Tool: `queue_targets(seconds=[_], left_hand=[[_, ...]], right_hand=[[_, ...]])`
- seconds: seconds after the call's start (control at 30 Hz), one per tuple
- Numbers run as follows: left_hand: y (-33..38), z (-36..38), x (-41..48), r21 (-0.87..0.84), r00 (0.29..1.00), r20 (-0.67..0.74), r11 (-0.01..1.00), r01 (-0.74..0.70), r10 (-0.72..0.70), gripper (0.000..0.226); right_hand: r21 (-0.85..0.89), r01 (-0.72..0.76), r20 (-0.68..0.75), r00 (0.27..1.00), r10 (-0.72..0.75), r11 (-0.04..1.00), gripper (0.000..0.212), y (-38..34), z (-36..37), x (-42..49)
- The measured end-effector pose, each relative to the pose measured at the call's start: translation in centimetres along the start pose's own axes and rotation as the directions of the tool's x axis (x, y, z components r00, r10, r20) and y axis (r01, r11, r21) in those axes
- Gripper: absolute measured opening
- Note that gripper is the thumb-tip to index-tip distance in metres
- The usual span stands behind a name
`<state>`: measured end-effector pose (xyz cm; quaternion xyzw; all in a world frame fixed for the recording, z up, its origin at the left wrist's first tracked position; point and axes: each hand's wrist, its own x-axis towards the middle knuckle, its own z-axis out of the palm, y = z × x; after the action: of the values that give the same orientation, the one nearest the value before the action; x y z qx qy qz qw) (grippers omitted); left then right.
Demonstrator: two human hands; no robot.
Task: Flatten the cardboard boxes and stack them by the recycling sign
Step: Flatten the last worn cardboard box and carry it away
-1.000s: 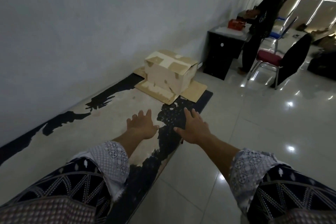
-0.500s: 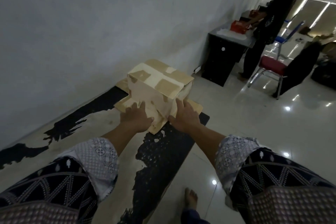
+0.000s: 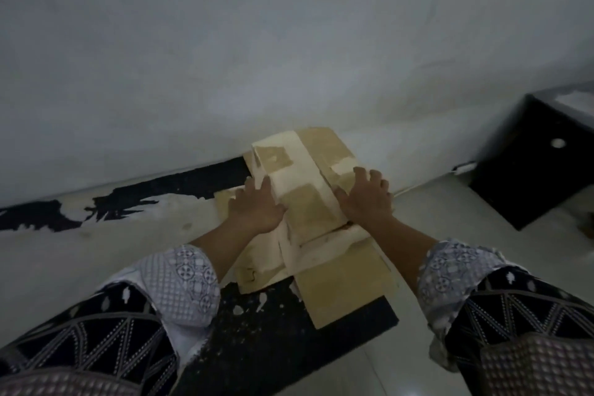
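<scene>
Head view is showing the cardboard box (image 3: 302,190) sitting between both hands, right by the wall (image 3: 257,42). Its long side is pointing away from the person. The left hand (image 3: 257,206) is pressing on the box's left side, fingers spread and mostly straight. The right hand (image 3: 366,199) is curling its fingers over the right top edge. Both hands are equally near. The box is standing on flat cardboard (image 3: 347,286) and looking closed, so its inside is hiding.
</scene>
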<state>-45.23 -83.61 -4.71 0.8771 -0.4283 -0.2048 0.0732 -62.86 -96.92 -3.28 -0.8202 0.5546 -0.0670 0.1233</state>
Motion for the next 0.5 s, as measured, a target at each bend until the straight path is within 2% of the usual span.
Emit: queue_targets(seconds=[0.1, 0.23, 0.5], left_hand=[[1.0, 0.4, -0.3, 0.005, 0.997, 0.011, 0.997, 0.076, -0.076, 0.089], [2.3, 0.3, 0.0, 0.02, 0.994, -0.002, 0.994, 0.11, -0.11, 0.085], [5.9, 0.6, 1.0, -0.004, 0.981, -0.018, 0.981, 0.194, -0.194, 0.084]], right_hand=[[0.017, -0.045, 0.094, 0.995, 0.043, 0.999, 0.076, 1.2, -0.1, 2.1], [0.087, -0.081, 0.14, 0.988, 0.068, 0.993, 0.081, 1.6, -0.5, 3.6], [0.092, -0.039, 0.221, 0.975, 0.018, 0.995, 0.094, 1.4, -0.2, 5.1]])
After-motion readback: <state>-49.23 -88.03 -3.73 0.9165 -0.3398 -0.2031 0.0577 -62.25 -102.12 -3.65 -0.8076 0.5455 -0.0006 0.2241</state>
